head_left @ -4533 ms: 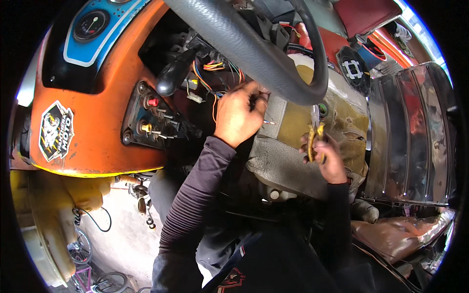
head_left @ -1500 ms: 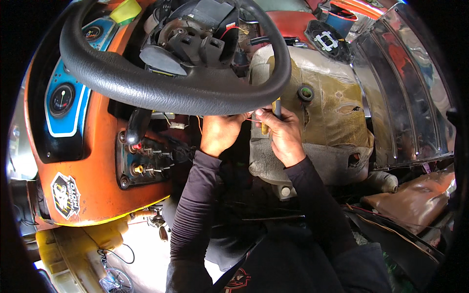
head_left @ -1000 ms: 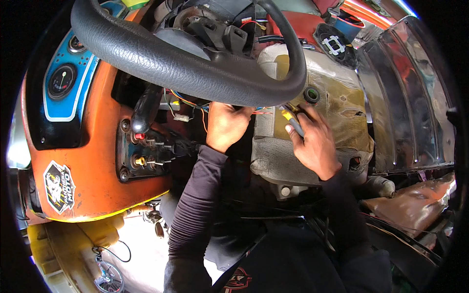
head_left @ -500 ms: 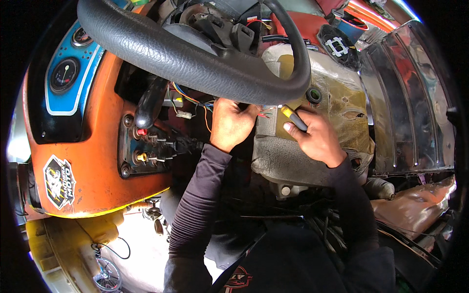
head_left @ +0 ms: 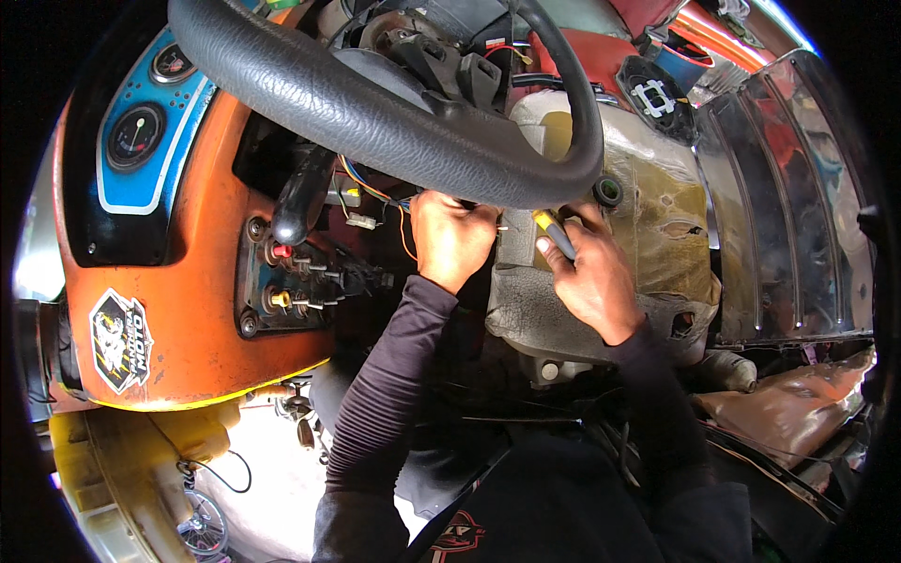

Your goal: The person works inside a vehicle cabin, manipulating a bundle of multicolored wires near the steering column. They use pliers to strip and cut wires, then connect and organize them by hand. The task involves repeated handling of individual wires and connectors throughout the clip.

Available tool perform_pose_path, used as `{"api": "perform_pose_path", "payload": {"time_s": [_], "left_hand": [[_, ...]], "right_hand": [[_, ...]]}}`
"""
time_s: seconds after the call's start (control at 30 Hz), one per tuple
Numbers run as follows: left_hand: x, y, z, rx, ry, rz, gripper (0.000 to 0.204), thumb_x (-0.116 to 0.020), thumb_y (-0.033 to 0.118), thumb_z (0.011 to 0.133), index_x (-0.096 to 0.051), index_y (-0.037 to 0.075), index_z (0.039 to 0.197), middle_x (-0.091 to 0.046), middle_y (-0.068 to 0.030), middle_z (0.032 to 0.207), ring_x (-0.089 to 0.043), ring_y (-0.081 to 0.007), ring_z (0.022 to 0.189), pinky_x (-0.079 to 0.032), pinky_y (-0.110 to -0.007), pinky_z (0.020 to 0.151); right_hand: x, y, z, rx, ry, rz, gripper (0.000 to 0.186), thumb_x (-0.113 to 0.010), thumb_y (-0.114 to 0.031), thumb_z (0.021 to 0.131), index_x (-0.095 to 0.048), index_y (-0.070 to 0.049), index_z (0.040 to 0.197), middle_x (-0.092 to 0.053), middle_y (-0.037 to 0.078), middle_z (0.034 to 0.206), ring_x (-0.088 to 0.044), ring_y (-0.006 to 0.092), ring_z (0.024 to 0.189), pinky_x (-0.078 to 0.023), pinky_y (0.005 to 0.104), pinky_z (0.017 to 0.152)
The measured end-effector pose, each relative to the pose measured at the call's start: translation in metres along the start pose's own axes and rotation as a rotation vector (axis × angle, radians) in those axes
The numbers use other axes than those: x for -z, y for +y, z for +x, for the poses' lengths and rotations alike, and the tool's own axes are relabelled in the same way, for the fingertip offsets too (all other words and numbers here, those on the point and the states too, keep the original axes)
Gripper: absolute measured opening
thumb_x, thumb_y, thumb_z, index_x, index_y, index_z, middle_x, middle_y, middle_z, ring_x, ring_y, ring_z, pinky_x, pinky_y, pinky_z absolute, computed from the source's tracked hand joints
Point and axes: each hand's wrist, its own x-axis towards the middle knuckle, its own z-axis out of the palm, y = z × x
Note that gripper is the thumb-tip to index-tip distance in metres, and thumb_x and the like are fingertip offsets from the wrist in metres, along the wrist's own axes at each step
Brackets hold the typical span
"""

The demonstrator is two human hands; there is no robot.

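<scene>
My left hand [head_left: 454, 242] is closed just below the steering wheel rim [head_left: 375, 122], with thin wire ends [head_left: 503, 228] poking out past its fingers on the right. A bundle of coloured wires [head_left: 361, 181] runs down to that hand from the left. Close by on the right, my right hand [head_left: 593, 274] is wrapped around a tool with a yellow-and-grey handle [head_left: 555, 235]. The tool's working end is not clearly visible, so its kind cannot be told. Both hands are apart, with the right one over the worn, padded cover [head_left: 657, 235].
On the left stands an orange console [head_left: 188, 319] with a blue gauge panel [head_left: 141, 141], a black lever [head_left: 302, 202] and a plate of valve fittings [head_left: 282, 281]. A white connector [head_left: 362, 221] hangs near the wires. Dark ribbed panel [head_left: 788, 206] at right.
My right hand and its tool have come slightly nearer to my left hand. Fewer of the coloured wire ends show beside the left fingers. The whole view has shifted a little.
</scene>
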Motion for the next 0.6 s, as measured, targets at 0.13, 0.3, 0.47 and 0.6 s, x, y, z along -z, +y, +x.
{"api": "perform_pose_path", "payload": {"time_s": [0.13, 0.3, 0.47, 0.6], "left_hand": [[-0.005, -0.006, -0.002, -0.039, 0.058, 0.037, 0.007, -0.075, 0.003, 0.079, -0.072, -0.002, 0.075, -0.073, -0.0172, 0.070, -0.075, -0.0329, 0.067, -0.054, -0.039, 0.062], [-0.009, -0.002, -0.003, -0.046, 0.124, 0.094, 0.011, -0.075, 0.005, 0.078, -0.071, -0.001, 0.070, -0.071, -0.0170, 0.067, -0.074, -0.0346, 0.065, -0.053, -0.040, 0.061], [-0.008, -0.004, 0.000, -0.086, 0.125, 0.155, 0.007, -0.074, 0.005, 0.081, -0.074, -0.002, 0.079, -0.074, -0.0180, 0.073, -0.076, -0.0346, 0.069, -0.054, -0.041, 0.062], [0.002, -0.001, 0.002, 0.003, -0.033, -0.022, 0.012, -0.072, 0.003, 0.086, -0.075, -0.003, 0.096, -0.077, -0.0196, 0.088, -0.078, -0.0309, 0.081, -0.056, -0.038, 0.069]], "right_hand": [[-0.008, -0.006, -0.005, 0.030, 0.066, -0.199, 0.023, -0.074, -0.008, 0.084, -0.067, 0.005, 0.101, -0.059, 0.020, 0.126, -0.063, 0.0403, 0.100, -0.052, 0.0498, 0.090], [-0.016, -0.015, -0.007, 0.002, 0.093, -0.339, 0.026, -0.073, -0.004, 0.077, -0.067, 0.006, 0.101, -0.054, 0.018, 0.134, -0.060, 0.0396, 0.108, -0.050, 0.0517, 0.093], [-0.021, -0.006, -0.003, -0.030, 0.090, -0.216, 0.023, -0.074, -0.010, 0.085, -0.068, 0.003, 0.102, -0.060, 0.018, 0.123, -0.061, 0.0416, 0.105, -0.050, 0.0517, 0.090], [-0.013, 0.011, 0.003, -0.054, 0.000, 0.086, 0.023, -0.075, -0.015, 0.091, -0.067, 0.002, 0.104, -0.063, 0.018, 0.110, -0.063, 0.0419, 0.101, -0.051, 0.0503, 0.087]]}}
